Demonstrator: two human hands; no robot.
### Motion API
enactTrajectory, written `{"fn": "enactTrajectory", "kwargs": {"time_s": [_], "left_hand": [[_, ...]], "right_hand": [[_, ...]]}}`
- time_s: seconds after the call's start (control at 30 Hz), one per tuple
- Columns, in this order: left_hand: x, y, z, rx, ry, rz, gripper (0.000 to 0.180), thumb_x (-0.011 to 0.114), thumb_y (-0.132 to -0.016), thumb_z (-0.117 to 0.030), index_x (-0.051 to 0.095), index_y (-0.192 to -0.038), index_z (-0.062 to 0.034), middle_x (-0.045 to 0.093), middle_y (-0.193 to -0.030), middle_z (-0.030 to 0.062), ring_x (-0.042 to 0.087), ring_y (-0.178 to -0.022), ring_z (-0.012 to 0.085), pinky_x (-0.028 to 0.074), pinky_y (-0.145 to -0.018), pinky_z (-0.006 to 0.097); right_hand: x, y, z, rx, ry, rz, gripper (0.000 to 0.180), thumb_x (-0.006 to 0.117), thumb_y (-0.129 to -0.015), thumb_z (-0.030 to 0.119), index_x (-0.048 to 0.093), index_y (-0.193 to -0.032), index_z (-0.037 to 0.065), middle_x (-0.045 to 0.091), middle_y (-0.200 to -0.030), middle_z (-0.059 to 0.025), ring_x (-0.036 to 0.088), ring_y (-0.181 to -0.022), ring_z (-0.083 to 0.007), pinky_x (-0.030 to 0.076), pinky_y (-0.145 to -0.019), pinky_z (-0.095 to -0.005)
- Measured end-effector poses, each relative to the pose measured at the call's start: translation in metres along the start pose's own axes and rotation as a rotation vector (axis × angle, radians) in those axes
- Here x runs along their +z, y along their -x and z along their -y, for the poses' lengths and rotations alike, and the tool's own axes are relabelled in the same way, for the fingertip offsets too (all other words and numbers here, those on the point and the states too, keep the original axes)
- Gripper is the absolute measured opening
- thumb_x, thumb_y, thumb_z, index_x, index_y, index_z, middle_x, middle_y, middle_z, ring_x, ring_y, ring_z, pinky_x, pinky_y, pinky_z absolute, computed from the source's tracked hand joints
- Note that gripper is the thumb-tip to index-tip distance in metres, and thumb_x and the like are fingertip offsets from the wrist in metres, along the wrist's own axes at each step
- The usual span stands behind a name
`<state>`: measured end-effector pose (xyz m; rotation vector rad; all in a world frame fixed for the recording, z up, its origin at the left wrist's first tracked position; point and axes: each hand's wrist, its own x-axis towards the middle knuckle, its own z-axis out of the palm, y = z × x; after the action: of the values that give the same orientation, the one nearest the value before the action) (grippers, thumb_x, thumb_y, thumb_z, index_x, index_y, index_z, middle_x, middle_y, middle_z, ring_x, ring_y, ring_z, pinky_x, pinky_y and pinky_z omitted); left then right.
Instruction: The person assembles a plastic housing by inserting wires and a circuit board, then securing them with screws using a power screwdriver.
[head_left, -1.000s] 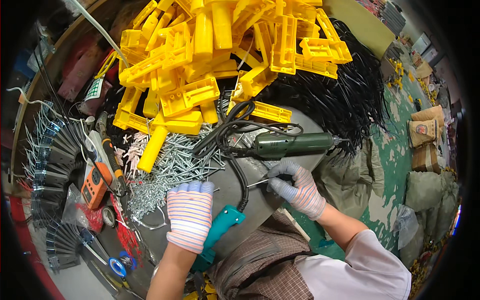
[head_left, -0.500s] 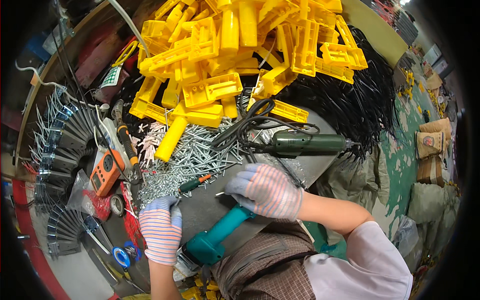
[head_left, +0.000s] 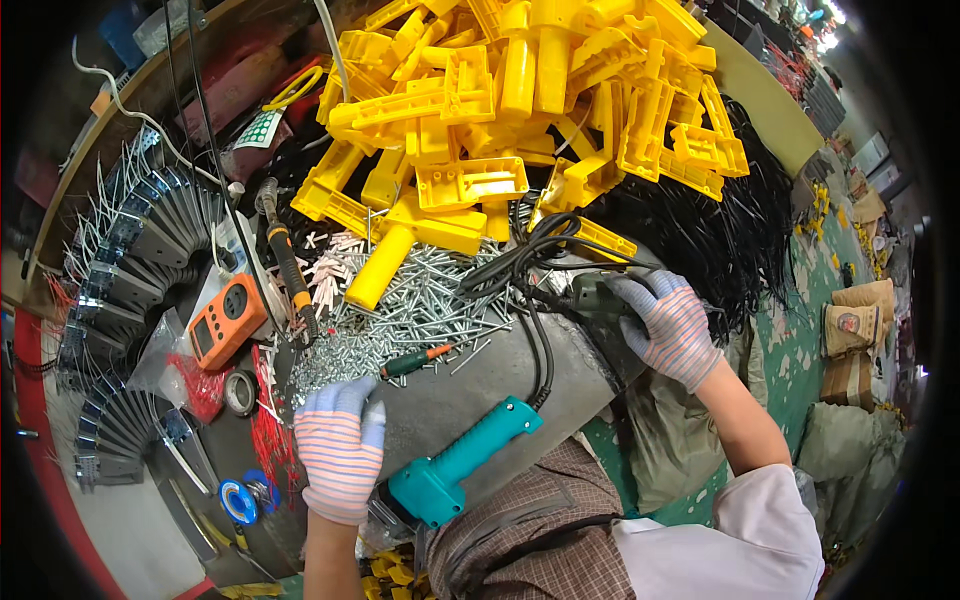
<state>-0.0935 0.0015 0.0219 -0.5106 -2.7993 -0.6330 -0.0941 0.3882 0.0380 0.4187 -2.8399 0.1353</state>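
Observation:
My right hand (head_left: 668,328), in a striped knit glove, is wrapped round the dark green electric screwdriver (head_left: 592,298) and covers much of it. Its black cord (head_left: 530,262) lies looped to the left. My left hand (head_left: 340,450), gloved alike, is at the near edge of a heap of small silver screws (head_left: 345,345). Its fingers are curled together, and whatever they hold is hidden. Between the hands rests a teal power tool (head_left: 465,455) with a corded handle. A small screwdriver with a green and orange handle (head_left: 415,360) lies by the longer screws (head_left: 440,300).
Yellow plastic housings (head_left: 470,185) are piled at the back, beside a bundle of black cables (head_left: 740,210). On the left stand an orange meter (head_left: 228,320), a soldering iron (head_left: 285,255), a blue spool (head_left: 238,502) and rows of dark wired parts (head_left: 130,270).
My right hand has moved right, from above the teal tool onto the green electric screwdriver. The small metal piece at its fingertips is out of sight. My left hand stays near the screws.

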Motion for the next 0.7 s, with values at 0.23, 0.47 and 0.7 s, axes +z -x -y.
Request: {"fn": "enactTrajectory", "kwargs": {"time_s": [0.23,0.47,0.7], "left_hand": [[0.032,-0.029,-0.005,0.078,-0.075,0.008,0.029,0.07,-0.083,-0.018,0.067,-0.111,-0.0127,0.064,-0.1,0.0121,0.059,-0.096,0.0332,0.045,-0.083,0.047],[0.039,-0.072,-0.01,-0.053,-0.203,0.192,0.014,0.072,-0.08,-0.023,0.071,-0.091,-0.0148,0.065,-0.097,0.011,0.061,-0.093,0.0328,0.047,-0.083,0.047],[0.037,-0.075,-0.006,0.032,-0.323,0.35,0.014,0.072,-0.08,-0.022,0.069,-0.091,-0.0133,0.066,-0.097,0.0124,0.062,-0.097,0.0344,0.048,-0.086,0.047]], "right_hand": [[-0.011,-0.001,-0.013,0.034,-0.021,0.182,0.052,0.071,-0.072,0.017,0.064,-0.124,0.012,0.062,-0.107,-0.0137,0.061,-0.102,-0.0334,0.05,-0.088,-0.0441],[-0.016,0.001,0.036,-0.111,-0.185,-0.168,0.036,0.073,-0.075,0.014,0.068,-0.11,0.008,0.065,-0.099,-0.0105,0.063,-0.092,-0.0312,0.05,-0.082,-0.0421],[0.006,-0.018,0.07,-0.232,-0.429,-0.158,0.026,0.075,-0.077,0.014,0.069,-0.102,0.01,0.066,-0.092,-0.0076,0.065,-0.083,-0.0283,0.052,-0.075,-0.0395]]}}
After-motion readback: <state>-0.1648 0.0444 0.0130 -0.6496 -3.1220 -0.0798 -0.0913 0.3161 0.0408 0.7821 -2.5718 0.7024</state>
